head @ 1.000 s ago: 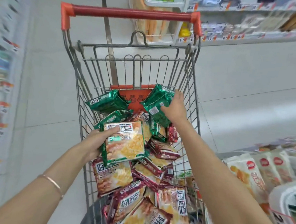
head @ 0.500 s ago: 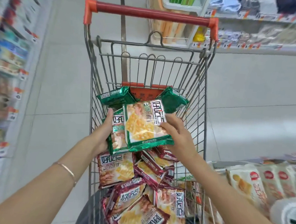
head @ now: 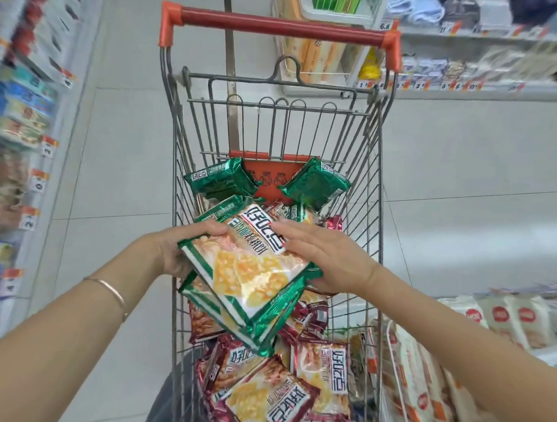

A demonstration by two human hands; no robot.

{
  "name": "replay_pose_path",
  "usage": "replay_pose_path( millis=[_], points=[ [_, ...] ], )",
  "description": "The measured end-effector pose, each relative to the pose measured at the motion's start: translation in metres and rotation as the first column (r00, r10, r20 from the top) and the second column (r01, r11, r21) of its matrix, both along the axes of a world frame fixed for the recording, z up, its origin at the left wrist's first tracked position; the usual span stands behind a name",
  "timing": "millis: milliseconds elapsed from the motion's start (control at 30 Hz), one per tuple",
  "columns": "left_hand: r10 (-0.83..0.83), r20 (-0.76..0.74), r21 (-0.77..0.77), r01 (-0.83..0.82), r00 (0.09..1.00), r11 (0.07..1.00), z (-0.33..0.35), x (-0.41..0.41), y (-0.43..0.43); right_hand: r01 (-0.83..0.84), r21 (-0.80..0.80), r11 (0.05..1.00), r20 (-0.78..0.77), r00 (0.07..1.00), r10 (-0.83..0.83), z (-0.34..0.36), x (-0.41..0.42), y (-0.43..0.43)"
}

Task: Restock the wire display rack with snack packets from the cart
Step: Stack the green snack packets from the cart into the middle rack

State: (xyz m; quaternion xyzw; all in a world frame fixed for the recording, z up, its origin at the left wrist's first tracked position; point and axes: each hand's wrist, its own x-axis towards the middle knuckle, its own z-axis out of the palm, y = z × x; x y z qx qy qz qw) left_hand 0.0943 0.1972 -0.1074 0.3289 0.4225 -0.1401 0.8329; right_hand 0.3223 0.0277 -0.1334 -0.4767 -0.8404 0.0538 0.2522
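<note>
Stacked green snack packets point(head: 250, 274) tilt above red packets point(head: 268, 402) in the wire cart point(head: 367, 196).

Pale tiled floor point(head: 469, 163), stocked shelves point(head: 18, 123) left and beyond (blurred price tags point(head: 48, 147))

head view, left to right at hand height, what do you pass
store shelves → bracelet → left hand → green snack packets → right hand → white packets

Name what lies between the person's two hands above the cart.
In the head view, green snack packets, stacked, lie between the left hand and the right hand, held by both.
</note>
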Motion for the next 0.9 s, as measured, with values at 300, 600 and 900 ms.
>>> replay_pose_path(
  millis=[300,600,900],
  points=[
    [0.135,0.075,0.139,-0.144,0.988,0.98,0.011,0.027,-0.013,-0.244,-0.867,0.434,-0.394,-0.197,-0.898,0.007,-0.031,-0.015],
    [-0.365,0.023,0.557,0.291,0.931,0.778,0.071,0.063,-0.061,0.129,-0.894,0.429,-0.444,-0.391,-0.806,0.056,-0.077,-0.061],
    [-0.72,0.231,0.754,0.347,0.655,0.557,0.139,0.149,-0.201,0.516,-0.824,0.234,-0.533,-0.566,-0.629,0.153,-0.08,-0.241]
  ],
)
